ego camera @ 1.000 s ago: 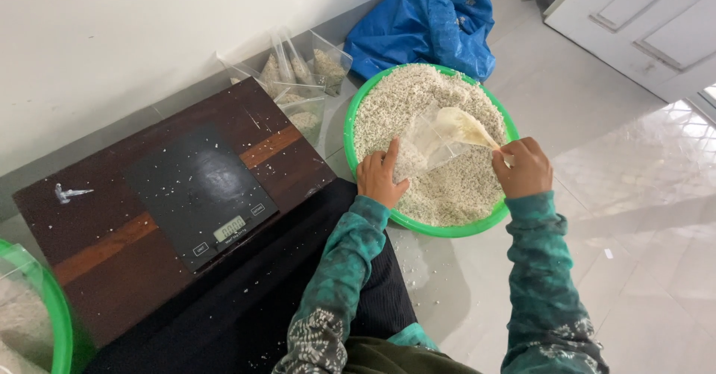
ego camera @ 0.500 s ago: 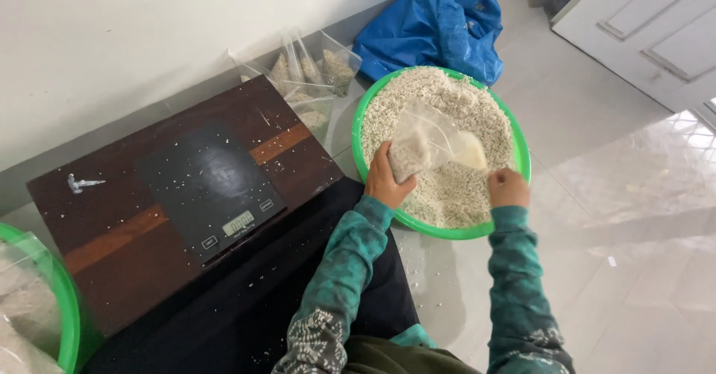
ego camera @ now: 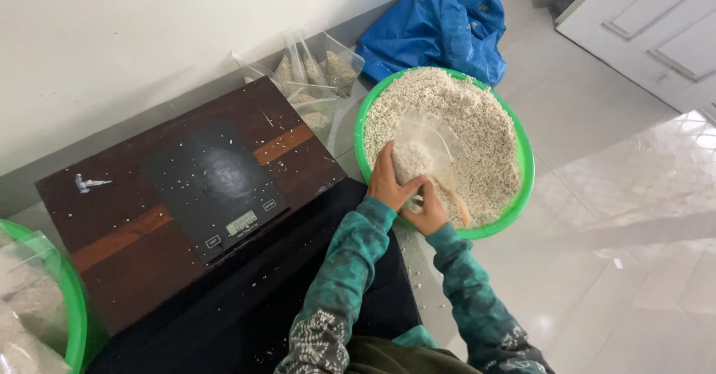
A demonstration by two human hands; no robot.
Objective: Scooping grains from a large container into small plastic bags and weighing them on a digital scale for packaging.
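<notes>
Holding clear bag (ego camera: 421, 146) upright, mouth up

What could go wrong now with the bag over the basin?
1. The bag looks open at the top while the left hand holds it; if it tilts, grain may spill.
2. The right hand works near the rim of the basin, so grain could fall on the floor, where some lies already.

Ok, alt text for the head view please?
Both hands, left hand and right hand, hold a clear plastic bag over a green basin of pale grains. A black scale sits on a dark wooden box.
</notes>
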